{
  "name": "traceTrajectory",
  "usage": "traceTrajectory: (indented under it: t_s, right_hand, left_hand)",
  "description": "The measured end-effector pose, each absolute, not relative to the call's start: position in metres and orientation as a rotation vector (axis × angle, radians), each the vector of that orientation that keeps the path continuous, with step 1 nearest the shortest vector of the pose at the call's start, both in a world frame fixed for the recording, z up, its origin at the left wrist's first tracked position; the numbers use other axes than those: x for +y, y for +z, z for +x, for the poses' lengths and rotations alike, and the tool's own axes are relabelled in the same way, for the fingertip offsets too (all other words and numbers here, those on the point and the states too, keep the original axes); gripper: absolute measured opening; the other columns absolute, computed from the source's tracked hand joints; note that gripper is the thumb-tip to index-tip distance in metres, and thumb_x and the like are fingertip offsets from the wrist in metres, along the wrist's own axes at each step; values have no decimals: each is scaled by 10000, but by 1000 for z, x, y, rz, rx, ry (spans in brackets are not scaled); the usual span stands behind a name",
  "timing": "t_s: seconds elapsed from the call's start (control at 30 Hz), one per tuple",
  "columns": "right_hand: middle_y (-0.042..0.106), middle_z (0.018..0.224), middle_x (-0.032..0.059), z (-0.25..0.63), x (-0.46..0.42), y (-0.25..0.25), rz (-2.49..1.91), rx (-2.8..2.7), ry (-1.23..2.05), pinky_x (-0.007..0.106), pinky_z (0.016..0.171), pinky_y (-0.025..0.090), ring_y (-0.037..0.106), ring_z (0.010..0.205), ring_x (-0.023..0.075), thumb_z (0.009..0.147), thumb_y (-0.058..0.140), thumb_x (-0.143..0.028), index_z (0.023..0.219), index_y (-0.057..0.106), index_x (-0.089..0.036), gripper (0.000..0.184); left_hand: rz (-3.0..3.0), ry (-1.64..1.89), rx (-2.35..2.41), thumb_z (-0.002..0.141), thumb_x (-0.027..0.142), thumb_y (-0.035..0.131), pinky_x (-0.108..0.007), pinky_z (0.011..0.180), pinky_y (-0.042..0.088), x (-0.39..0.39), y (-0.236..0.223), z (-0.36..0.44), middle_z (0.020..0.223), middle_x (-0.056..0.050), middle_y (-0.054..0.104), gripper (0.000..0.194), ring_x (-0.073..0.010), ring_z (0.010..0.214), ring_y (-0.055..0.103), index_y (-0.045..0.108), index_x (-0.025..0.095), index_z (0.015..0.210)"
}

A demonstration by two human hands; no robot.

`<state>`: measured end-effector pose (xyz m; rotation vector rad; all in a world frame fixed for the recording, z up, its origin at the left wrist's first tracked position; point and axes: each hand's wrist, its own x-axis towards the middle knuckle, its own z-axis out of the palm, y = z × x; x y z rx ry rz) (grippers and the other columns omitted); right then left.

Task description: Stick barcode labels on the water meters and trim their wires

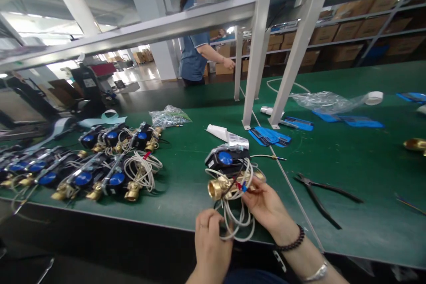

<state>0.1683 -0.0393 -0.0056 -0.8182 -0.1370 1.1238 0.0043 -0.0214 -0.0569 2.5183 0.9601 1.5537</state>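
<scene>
A brass-bodied meter (229, 171) with a black top and blue round cap lies near the front edge of the green bench (186, 177). A coil of white cable (238, 219) hangs from it. My left hand (209, 242) is closed around the lower loops of that cable. My right hand (266, 206) pinches the cable and small red and blue wire ends beside the brass fitting. A dark bead bracelet and a silver bangle sit on my right wrist.
A row of several finished meters (100, 159) with coiled cables lies at left. Black pliers (319, 195) lie right of my hands. Blue cards (269, 136), plastic bags (169, 116) and a tape roll (374, 96) lie further back. White shelf posts (256, 49) stand mid-bench. A person in blue (195, 55) stands beyond.
</scene>
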Motion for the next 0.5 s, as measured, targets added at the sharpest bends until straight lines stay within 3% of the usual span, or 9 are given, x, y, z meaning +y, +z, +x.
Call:
traceTrajectory:
  t_s: [0.13, 0.27, 0.33, 0.4, 0.5]
  right_hand:
    - [697, 669, -2, 175, -49, -6, -840, -148, 1167, 324, 644, 565, 655, 613, 171, 654, 753, -287, 678, 652, -202, 133]
    - [710, 700, 34, 169, -67, -7, -969, -305, 1237, 377, 699, 564, 671, 676, 226, 556, 837, -399, 735, 690, -195, 309]
    - [724, 784, 66, 164, -73, -10, -1099, -421, 1216, 403, 773, 552, 681, 770, 260, 584, 810, -490, 826, 710, -192, 397]
    - [727, 834, 90, 163, -76, -18, -1221, -513, 1167, 420, 797, 546, 681, 818, 287, 639, 745, -557, 897, 721, -200, 441]
    - [722, 766, 109, 174, -72, -42, -1372, -746, 1079, 464, 740, 556, 684, 774, 333, 663, 693, -560, 915, 737, -210, 433]
  left_hand:
    - [2414, 1146, 1196, 752, 88, 583, -325, 729, 518, 14, -41, -5, 886, -70, 599, 96, -208, 844, 598, 577, 180, 779]
    - [2390, 1053, 1320, 711, 91, 601, -312, 612, 512, 48, -28, -31, 666, -17, 590, 103, -197, 666, 600, 565, 173, 658]
    - [2411, 1043, 1338, 705, 68, 571, -274, 547, 509, 55, -21, -45, 607, 4, 597, 125, -164, 568, 589, 595, 175, 646]
    - [2402, 1084, 1389, 723, 21, 481, -241, 543, 527, 50, -14, -54, 672, -1, 650, 240, -134, 566, 607, 654, 184, 757]
    - [2850, 1386, 1151, 748, 25, 430, -272, 713, 588, 26, -11, -48, 889, -55, 714, 382, -150, 791, 679, 705, 227, 919]
